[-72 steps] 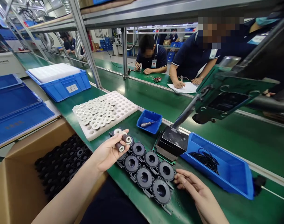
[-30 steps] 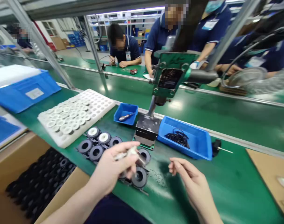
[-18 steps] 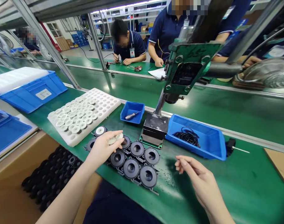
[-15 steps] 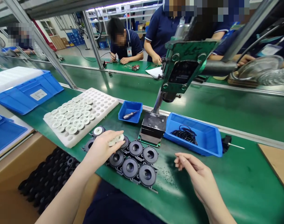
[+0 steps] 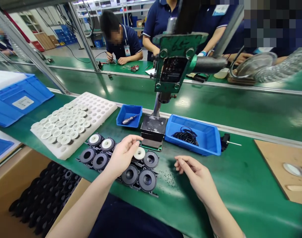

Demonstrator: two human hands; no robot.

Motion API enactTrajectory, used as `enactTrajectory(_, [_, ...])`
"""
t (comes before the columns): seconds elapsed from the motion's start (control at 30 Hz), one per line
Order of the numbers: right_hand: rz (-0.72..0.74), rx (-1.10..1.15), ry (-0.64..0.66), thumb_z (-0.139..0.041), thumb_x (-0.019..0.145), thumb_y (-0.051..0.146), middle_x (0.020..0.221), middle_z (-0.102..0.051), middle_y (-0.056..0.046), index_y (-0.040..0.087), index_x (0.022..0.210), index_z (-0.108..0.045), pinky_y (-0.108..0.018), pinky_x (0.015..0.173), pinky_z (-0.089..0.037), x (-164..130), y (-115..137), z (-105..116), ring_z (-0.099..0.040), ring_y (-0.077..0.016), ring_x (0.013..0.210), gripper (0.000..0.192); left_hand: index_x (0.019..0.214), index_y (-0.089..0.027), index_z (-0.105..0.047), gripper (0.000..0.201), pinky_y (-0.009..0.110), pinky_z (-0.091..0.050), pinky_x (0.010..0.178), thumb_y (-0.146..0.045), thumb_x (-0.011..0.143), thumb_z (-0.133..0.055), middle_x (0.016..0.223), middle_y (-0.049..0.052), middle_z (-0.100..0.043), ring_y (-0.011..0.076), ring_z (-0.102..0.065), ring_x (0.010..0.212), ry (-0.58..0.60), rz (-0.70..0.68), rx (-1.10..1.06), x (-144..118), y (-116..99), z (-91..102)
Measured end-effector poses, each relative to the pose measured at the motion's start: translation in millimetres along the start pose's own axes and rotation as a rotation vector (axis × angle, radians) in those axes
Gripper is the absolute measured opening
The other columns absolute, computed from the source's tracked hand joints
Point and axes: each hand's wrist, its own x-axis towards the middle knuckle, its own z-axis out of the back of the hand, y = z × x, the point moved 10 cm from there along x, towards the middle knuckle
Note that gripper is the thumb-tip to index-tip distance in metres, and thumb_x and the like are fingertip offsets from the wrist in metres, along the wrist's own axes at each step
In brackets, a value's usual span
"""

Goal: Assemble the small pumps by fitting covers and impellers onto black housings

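Left hand: the left hand (image 5: 122, 154) rests over the cluster of black round housings (image 5: 131, 167), fingers bent, touching a white ring-shaped disc (image 5: 140, 153) seated on one housing; whether it pinches the disc, I cannot tell.
Right hand: the right hand (image 5: 197, 177) hovers released, palm down, above the green worktop (image 5: 240, 185), right of the housings.
Nearby: white foam tray of discs (image 5: 73, 120) behind the housings; small blue plastic bin (image 5: 129, 115); black press block (image 5: 152, 131).
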Motion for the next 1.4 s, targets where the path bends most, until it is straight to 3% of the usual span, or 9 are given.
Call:
enactTrajectory(0.13, [-0.002,-0.043,0.02,-0.062,0.089,0.058,0.085,-0.07,-0.007,0.017,0.103,-0.071,-0.027,0.068,-0.055,-2.3,-2.0,-1.3,-0.064,-0.0154,0.074,0.044,0.112,-0.022,-0.064,0.025,0.027,-0.045,0.075,-0.038,0.099,-0.049,0.098,0.003,-0.06,0.0144,-0.056,0.082,-0.109,-0.044,0.087,6.6,9.4,3.4])
enactTrajectory(0.53, [0.021,-0.104,0.061,-0.058,0.091,0.057,0.086,-0.071,-0.006,0.018,0.105,-0.07,-0.025,0.068,-0.056,-0.9,-5.2,-9.4,-0.065,-0.0146,0.074,0.043,0.109,-0.023,-0.067,0.023,0.029,-0.05,0.071,-0.024,0.098,-0.046,0.096,0.002,-0.05,0.012,-0.055,0.071,-0.232,-0.149,0.429,4.3,-9.7,32.8])
enactTrajectory(0.73, [-0.002,-0.112,0.07,-0.059,0.089,0.06,0.085,-0.071,-0.007,0.017,0.103,-0.07,-0.026,0.066,-0.056,0.8,-8.3,-11.8,-0.065,-0.0154,0.073,0.046,0.112,-0.019,-0.064,0.026,0.033,-0.053,0.083,-0.017,0.098,-0.042,0.107,0.007,-0.054,0.0155,-0.06,0.083,-0.234,-0.285,0.621,19.8,-25.3,18.8])
enactTrajectory(0.83, [-0.015,-0.126,0.069,-0.06,0.086,0.063,0.084,-0.071,-0.008,0.016,0.103,-0.07,-0.026,0.066,-0.057,1.5,-7.6,-11.5,-0.066,-0.0161,0.073,0.05,0.112,-0.018,-0.064,0.026,0.033,-0.054,0.085,-0.016,0.099,-0.042,0.107,0.008,-0.057,0.0152,-0.062,0.083,-0.158,-0.359,0.622,24.5,-38.1,5.3])
enactTrajectory(0.97, [-0.01,-0.154,0.063,-0.059,0.085,0.064,0.085,-0.072,-0.009,0.016,0.104,-0.07,-0.027,0.067,-0.057,2.8,-6.5,-9.0,-0.067,-0.0169,0.073,0.053,0.116,-0.018,-0.062,0.023,0.033,-0.052,0.094,-0.028,0.102,-0.048,0.112,0.009,-0.061,0.0191,-0.063,0.105,0.007,-0.48,0.599,4.9,-54.3,-5.9])
enactTrajectory(1.07, [0.007,-0.177,0.059,-0.057,0.087,0.063,0.086,-0.072,-0.008,0.016,0.105,-0.07,-0.028,0.07,-0.057,3.2,-6.9,-7.7,-0.067,-0.0172,0.074,0.051,0.121,-0.021,-0.06,0.03,0.037,-0.052,0.1,-0.035,0.095,-0.063,0.126,0.009,-0.061,0.0224,-0.061,0.117,0.16,-0.487,0.707,-18.2,-39.9,-12.1])
enactTrajectory(1.17, [0.023,-0.195,0.079,-0.055,0.089,0.061,0.086,-0.071,-0.007,0.017,0.105,-0.07,-0.029,0.071,-0.057,2.2,-7.7,-10.3,-0.067,-0.0171,0.074,0.048,0.129,-0.019,-0.054,0.034,0.039,-0.051,0.104,-0.022,0.096,-0.059,0.133,0.01,-0.062,0.0229,-0.06,0.122,0.214,-0.513,0.813,-32.4,-25.0,-11.0])
enactTrajectory(1.27, [0.023,-0.217,0.09,-0.053,0.091,0.059,0.088,-0.071,-0.007,0.018,0.106,-0.069,-0.029,0.073,-0.056,0.5,-8.5,-13.0,-0.068,-0.0168,0.076,0.046,0.128,-0.018,-0.054,0.03,0.039,-0.051,0.103,-0.02,0.098,-0.056,0.127,0.01,-0.065,0.0228,-0.061,0.118,0.23,-0.511,0.859,-30.4,-28.3,-8.1])
enactTrajectory(1.4, [0.03,-0.248,0.073,-0.053,0.091,0.06,0.088,-0.072,-0.007,0.018,0.106,-0.069,-0.029,0.074,-0.057,0.7,-7.7,-12.8,-0.068,-0.017,0.076,0.047,0.124,-0.015,-0.06,0.027,0.037,-0.055,0.088,-0.022,0.099,-0.053,0.112,0.01,-0.065,0.0235,-0.064,0.101,0.37,-0.421,1.013,-15.0,-41.8,-19.5])
